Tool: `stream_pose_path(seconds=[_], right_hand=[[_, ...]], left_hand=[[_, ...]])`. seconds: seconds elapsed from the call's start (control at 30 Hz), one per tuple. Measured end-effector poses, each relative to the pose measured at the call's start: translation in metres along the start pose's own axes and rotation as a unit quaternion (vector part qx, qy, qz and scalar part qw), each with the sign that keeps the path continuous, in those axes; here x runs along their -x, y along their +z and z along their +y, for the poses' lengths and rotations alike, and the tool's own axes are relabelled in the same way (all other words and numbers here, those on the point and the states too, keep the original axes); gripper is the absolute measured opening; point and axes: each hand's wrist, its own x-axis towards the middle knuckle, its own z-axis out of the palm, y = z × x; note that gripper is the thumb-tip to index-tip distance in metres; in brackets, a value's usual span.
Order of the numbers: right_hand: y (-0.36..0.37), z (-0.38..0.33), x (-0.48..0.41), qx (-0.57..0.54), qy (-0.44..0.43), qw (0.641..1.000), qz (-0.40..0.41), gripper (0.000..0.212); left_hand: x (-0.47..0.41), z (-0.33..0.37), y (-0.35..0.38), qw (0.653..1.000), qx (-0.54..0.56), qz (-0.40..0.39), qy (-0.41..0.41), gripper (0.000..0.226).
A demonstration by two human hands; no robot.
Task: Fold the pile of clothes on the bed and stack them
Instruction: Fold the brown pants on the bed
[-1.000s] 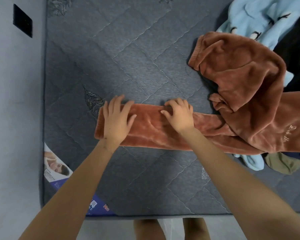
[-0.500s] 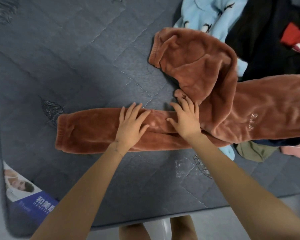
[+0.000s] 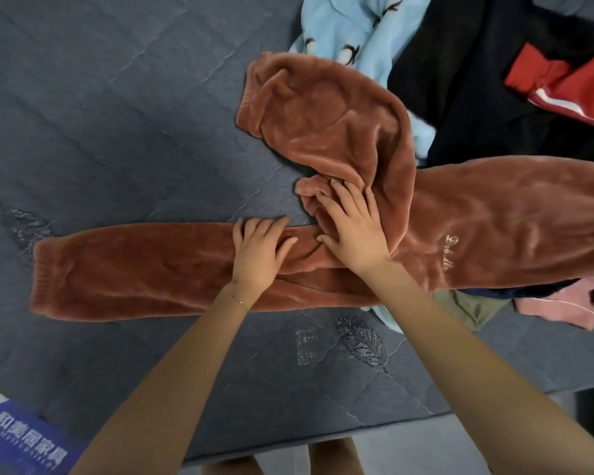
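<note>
- Covering nearly the whole view: one grey quilted mattress (image 3: 117,132) with leaf motifs stitched into it. Pale floor (image 3: 460,437) shows past its near edge.
- One blue printed label (image 3: 24,447) at the near-left corner of the mattress.
- One pair of brown fleece trousers (image 3: 134,269) lying on the mattress, long axis left to right. The flat leg points left and ends in a ribbed cuff (image 3: 45,279); the waist end runs off right, over the pile.
- One second leg (image 3: 323,125), doubled back, its end toward the far side.
- One left hand (image 3: 259,255) — flat, fingers straight, pressing on the flat leg.
- One right hand (image 3: 354,231), just beside it — flat, fingers spread, pressing the bunched cloth where the two legs meet.
- One embroidered script (image 3: 450,255) on the thigh, right of both hands.
- Pile at right, five pieces told apart. On the far side: light blue garment (image 3: 354,25), black garment (image 3: 477,97), red garment (image 3: 563,84) with white stripes. Under the trousers' near edge: olive garment (image 3: 470,306), pink garment (image 3: 556,306).
</note>
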Motion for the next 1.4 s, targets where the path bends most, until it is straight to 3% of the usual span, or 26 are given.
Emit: stream_pose_path(seconds=[0.07,0.2,0.3,0.4,0.53,0.77,0.9,1.0,1.07,1.2,1.4], right_hand=[[-0.001,0.008,-0.003,-0.011,-0.014,1.000,0.005,0.070],[-0.009,0.014,-0.011,-0.078,-0.024,0.994,0.079,0.020],[-0.025,0.014,-0.022,-0.128,0.006,0.985,0.114,0.016],[-0.031,0.012,-0.032,-0.131,0.029,0.985,0.112,0.011],[-0.028,0.005,-0.038,-0.135,0.058,0.987,0.073,0.018],[-0.059,0.015,-0.048,-0.105,0.078,0.980,0.151,0.045],[-0.074,0.028,-0.052,-0.094,0.112,0.971,0.187,0.060],[-0.079,0.037,-0.056,-0.134,0.189,0.955,0.182,0.066],[-0.078,0.041,-0.059,-0.234,0.220,0.934,0.156,0.058],[-0.076,0.029,-0.056,-0.306,0.187,0.920,0.155,0.017],[-0.071,-0.017,-0.043,-0.364,0.069,0.927,0.057,0.007]], left_hand=[[-0.008,0.005,0.001,1.000,0.004,-0.008,-0.004,0.035],[-0.025,0.011,-0.007,0.997,0.055,0.030,-0.043,0.015],[-0.043,0.009,-0.019,0.989,0.080,0.082,-0.095,0.017],[-0.060,0.007,-0.025,0.988,0.076,0.074,-0.111,0.019],[-0.066,0.006,-0.025,0.993,0.074,0.020,-0.088,0.021],[-0.099,0.014,-0.057,0.988,0.133,0.077,-0.006,0.050],[-0.134,0.041,-0.075,0.989,0.135,0.055,0.034,0.061],[-0.149,0.059,-0.081,0.987,0.147,0.029,0.064,0.064],[-0.150,0.067,-0.082,0.978,0.206,0.014,0.035,0.064],[-0.139,0.079,-0.087,0.928,0.363,-0.029,-0.086,0.054],[-0.126,0.073,-0.107,0.865,0.471,-0.002,-0.174,0.047]])
